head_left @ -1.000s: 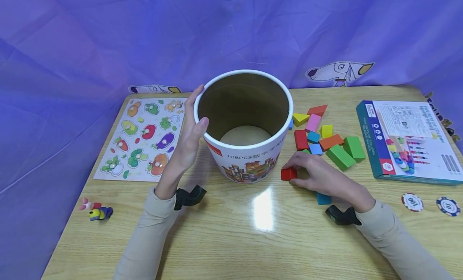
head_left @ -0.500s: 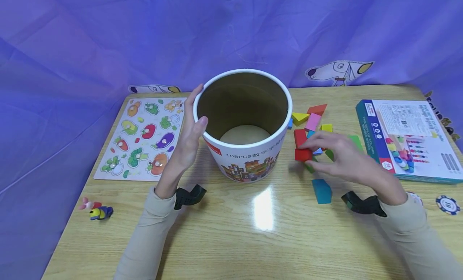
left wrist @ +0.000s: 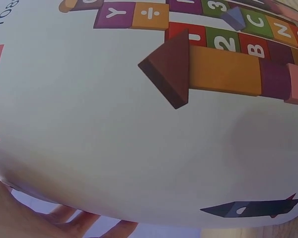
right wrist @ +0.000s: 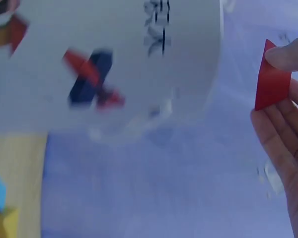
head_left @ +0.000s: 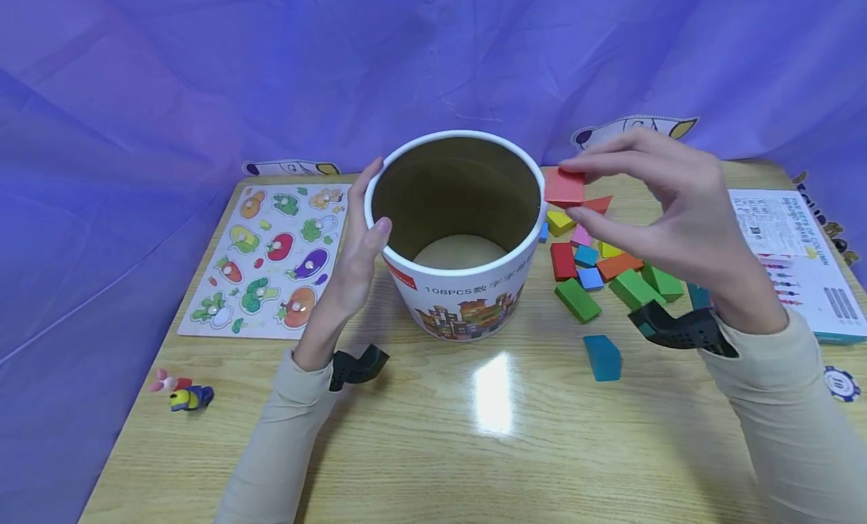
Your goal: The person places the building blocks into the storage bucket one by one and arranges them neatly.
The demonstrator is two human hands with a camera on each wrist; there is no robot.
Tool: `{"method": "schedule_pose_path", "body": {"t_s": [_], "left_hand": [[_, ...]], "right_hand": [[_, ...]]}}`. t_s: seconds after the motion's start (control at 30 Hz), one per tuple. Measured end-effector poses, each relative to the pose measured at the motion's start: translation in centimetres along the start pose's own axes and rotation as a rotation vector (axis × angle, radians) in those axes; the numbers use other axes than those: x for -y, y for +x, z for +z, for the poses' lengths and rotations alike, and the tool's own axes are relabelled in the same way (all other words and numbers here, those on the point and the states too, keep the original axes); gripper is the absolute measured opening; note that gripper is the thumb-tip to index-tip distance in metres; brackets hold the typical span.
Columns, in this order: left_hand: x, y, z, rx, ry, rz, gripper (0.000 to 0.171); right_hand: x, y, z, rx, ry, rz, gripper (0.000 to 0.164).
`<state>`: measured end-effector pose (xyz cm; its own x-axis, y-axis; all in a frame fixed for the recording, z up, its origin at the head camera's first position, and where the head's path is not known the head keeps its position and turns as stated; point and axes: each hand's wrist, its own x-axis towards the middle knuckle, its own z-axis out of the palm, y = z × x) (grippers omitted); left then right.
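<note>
A large white bucket (head_left: pixel 467 287) with printed letters and buildings stands upright in the middle of the table. My left hand (head_left: pixel 352 272) rests against its left side, fingers extended along the wall and thumb at the rim; the left wrist view shows that hand's fingers (left wrist: pixel 84 220) beside the white surface. Above the table, my right hand (head_left: pixel 667 196) pinches a small red block (head_left: pixel 564 187) between thumb and fingers, beside the bucket's right rim. The right wrist view shows the block's flat red face (right wrist: pixel 274 82) under the thumb. Inside the bucket, the visible floor is bare.
Several coloured wooden blocks (head_left: pixel 578 301) lie right of the bucket, a teal one (head_left: pixel 603 358) nearer the front. A vegetable puzzle board (head_left: pixel 260 260) is at left, with small figurines (head_left: pixel 191 397) below. A boxed toy (head_left: pixel 822 283) and a poker chip (head_left: pixel 841 384) lie at right.
My right hand has lifted the red block from the table, carrying it up and away from me to the bucket's right rim. My left hand stays in place on the bucket.
</note>
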<state>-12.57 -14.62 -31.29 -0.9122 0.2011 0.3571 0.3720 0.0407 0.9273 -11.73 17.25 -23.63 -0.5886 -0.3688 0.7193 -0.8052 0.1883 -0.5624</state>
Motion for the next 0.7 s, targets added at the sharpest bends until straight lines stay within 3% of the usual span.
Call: {"method": "schedule_pose_path", "body": {"t_s": [0.13,0.37,0.7], "left_hand": [[0.1,0.1,0.2,0.010,-0.003,0.000,0.099],[0.1,0.0,0.2,0.013,0.001,-0.019,0.098],[-0.1,-0.1,0.0,-0.003,0.020,-0.024,0.097]], "right_hand": [[-0.1,2.0,1.7,0.048,-0.092,-0.034,0.046],[-0.8,3.8,3.6,0.087,-0.032,-0.004,0.045],[-2.0,4.0,4.5,0.095,0.030,0.018,0.044]]}}
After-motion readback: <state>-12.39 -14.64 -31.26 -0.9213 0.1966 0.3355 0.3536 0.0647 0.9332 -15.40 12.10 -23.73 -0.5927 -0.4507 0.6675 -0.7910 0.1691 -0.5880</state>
